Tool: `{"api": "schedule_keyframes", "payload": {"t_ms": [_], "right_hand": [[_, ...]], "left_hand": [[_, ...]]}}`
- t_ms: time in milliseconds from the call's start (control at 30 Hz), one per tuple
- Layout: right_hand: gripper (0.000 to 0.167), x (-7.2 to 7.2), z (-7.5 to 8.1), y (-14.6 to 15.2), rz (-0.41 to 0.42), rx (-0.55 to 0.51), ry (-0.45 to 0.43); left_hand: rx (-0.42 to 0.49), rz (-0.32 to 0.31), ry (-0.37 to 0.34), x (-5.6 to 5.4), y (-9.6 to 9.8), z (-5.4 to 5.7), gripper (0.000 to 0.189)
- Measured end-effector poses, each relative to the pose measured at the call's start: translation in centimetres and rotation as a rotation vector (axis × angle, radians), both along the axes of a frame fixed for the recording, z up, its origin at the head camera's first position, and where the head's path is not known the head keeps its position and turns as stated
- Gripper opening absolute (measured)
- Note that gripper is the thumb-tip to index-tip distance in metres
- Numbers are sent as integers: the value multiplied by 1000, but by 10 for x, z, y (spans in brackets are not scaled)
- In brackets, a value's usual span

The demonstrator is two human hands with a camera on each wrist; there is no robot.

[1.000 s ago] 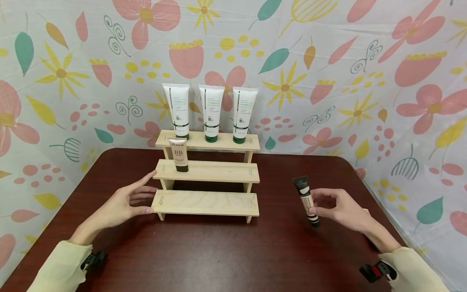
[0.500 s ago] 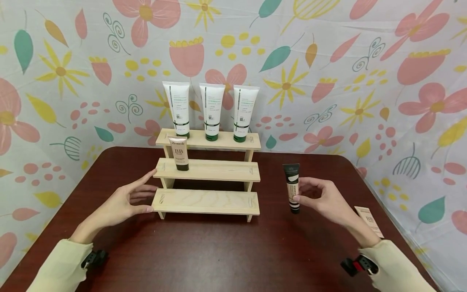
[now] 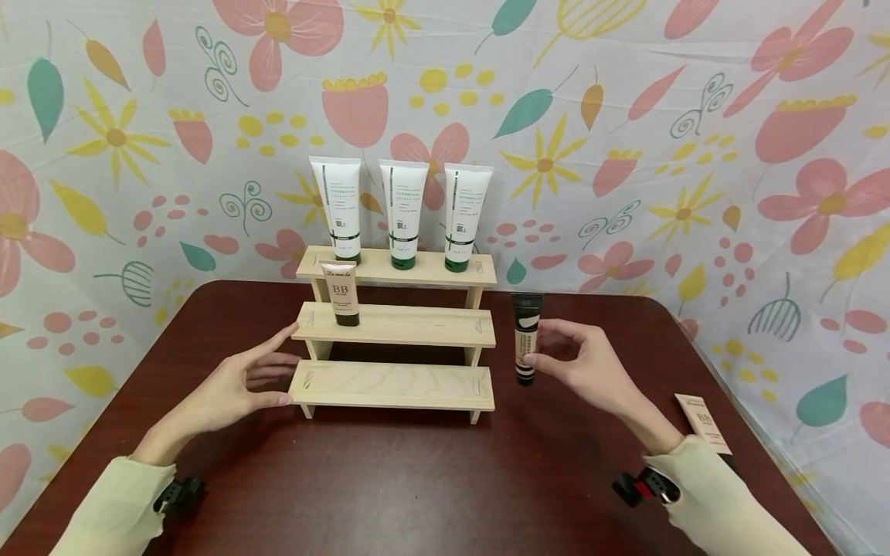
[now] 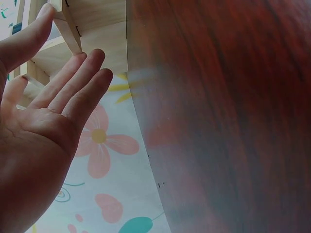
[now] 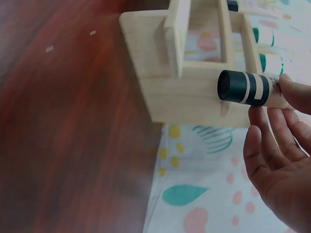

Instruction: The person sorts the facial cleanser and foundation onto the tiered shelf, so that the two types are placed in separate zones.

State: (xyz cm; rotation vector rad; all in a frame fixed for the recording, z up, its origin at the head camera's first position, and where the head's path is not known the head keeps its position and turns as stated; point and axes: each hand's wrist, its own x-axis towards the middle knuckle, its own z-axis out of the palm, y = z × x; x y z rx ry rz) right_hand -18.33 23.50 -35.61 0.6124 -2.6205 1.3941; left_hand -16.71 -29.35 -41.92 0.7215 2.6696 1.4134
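Note:
My right hand pinches a small black-and-beige cosmetic tube between thumb and fingers, cap downward, just right of the wooden three-step rack. In the right wrist view the tube's black cap points toward the rack's side. My left hand touches the rack's left end with fingers extended; in the left wrist view the fingertips lie along the wood. A beige BB cream tube stands on the middle step at the left. White tubes with green caps stand in a row on the top step.
Another beige BB cream tube lies on the dark red-brown table at the right, partly hidden by the right sleeve. A flower-patterned cloth hangs behind the table.
My right hand has carried the black-and-beige tube leftward and away from me, toward the rack, turning it more upright. The lying BB cream tube has come into view. My left hand stays put.

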Motion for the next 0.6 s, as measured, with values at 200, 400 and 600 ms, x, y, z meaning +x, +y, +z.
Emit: {"api": "schedule_keyframes", "payload": {"t_ms": [200, 400, 600], "right_hand": [[35, -8, 12, -25, 63, -60, 36], [31, -19, 19, -52, 105, -126, 80], [26, -31, 21, -81, 145, -186, 79]], "left_hand": [[2, -4, 3, 0, 0, 0, 107], [2, -8, 4, -1, -2, 0, 106], [4, -9, 1, 0, -1, 1, 106]]}}
